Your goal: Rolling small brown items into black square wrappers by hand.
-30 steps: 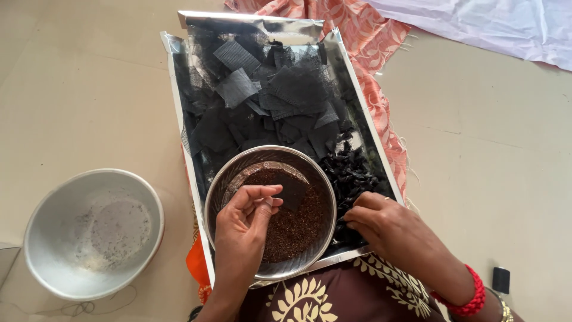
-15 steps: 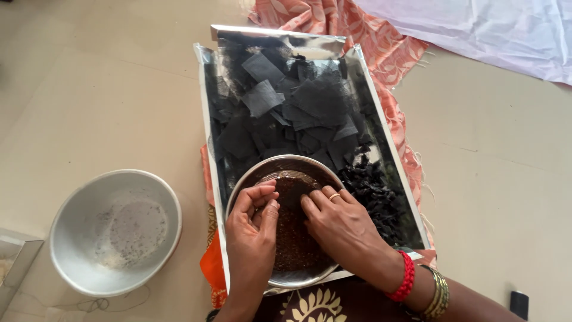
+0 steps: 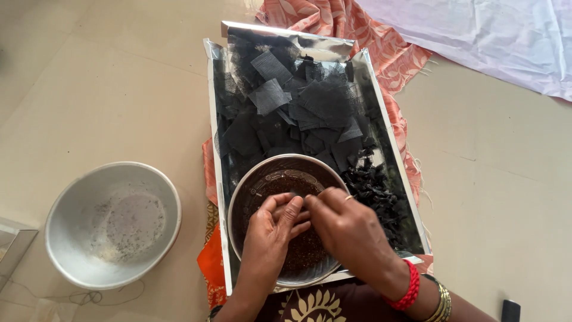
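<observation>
Pinching together over the round metal bowl point(image 3: 253, 197) of dark brown grains, your left hand point(image 3: 275, 223) and right hand point(image 3: 345, 223) close fingertips on something small, hidden. The grains look light and loose. Beyond your hands, soft black fabric squares point(image 3: 298, 113) fill the shiny tray point(image 3: 215, 119); left, an emptier metal bowl point(image 3: 77, 262) sits on the floor.

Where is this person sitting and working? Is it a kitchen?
Probably the floor of a home, not clearly a kitchen: pale floor tiles, a patterned orange cloth spread under a shiny tray, and a metal bowl set down alongside.

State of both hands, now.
Left hand: fingers pinched over the bowl of brown grains; held thing cannot be told.
Right hand: same.
</observation>
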